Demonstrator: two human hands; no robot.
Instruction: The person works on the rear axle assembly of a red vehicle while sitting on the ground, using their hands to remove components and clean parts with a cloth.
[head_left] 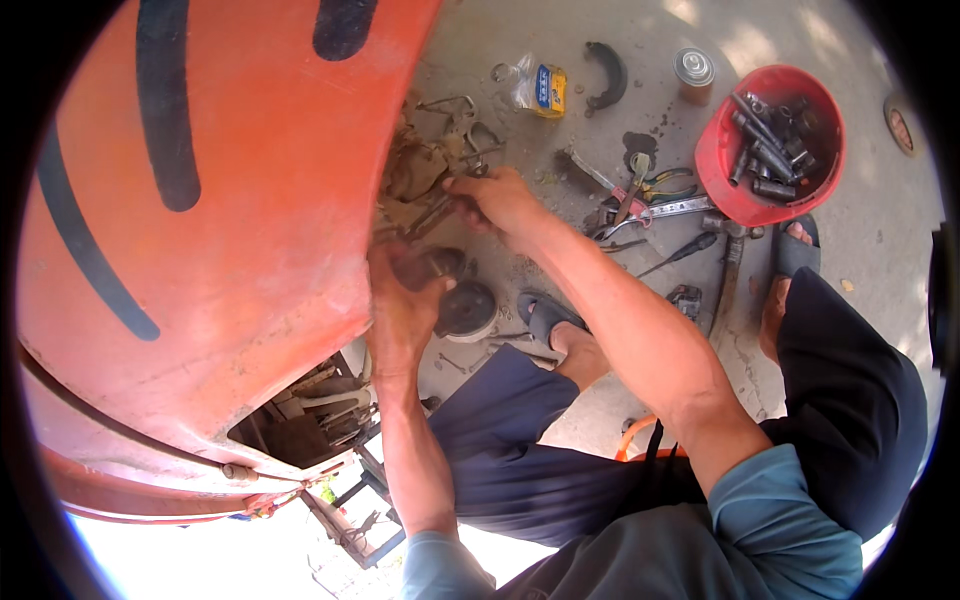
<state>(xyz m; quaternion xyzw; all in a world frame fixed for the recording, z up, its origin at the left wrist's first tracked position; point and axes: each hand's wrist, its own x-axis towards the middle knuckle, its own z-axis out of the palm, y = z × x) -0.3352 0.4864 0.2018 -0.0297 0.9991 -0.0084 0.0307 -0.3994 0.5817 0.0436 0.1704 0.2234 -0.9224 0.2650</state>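
My right hand (pixel 500 205) is closed around a dark metal tool (pixel 440 210), perhaps a wrench, beside the lower edge of an orange body panel (pixel 200 240) with black stripes. Lower and to the left, my left hand (pixel 405 295) curls around a dark, rounded part (pixel 420 262) that is blurred by motion. A round dark dish or part (pixel 467 310) with a pale rim sits just beside that hand, on or near the ground. Greasy metal parts and rags (pixel 420 155) lie partly hidden behind the panel edge.
A red bucket (pixel 727 190) of sockets, a can (pixel 694 80), a yellow-blue packet (pixel 550 92), a curved shoe-like part (pixel 610 75), pliers (pixel 668 186), a hammer (pixel 733 260) and a screwdriver (pixel 690 250) lie on concrete (pixel 830 250). My sandalled feet are among them.
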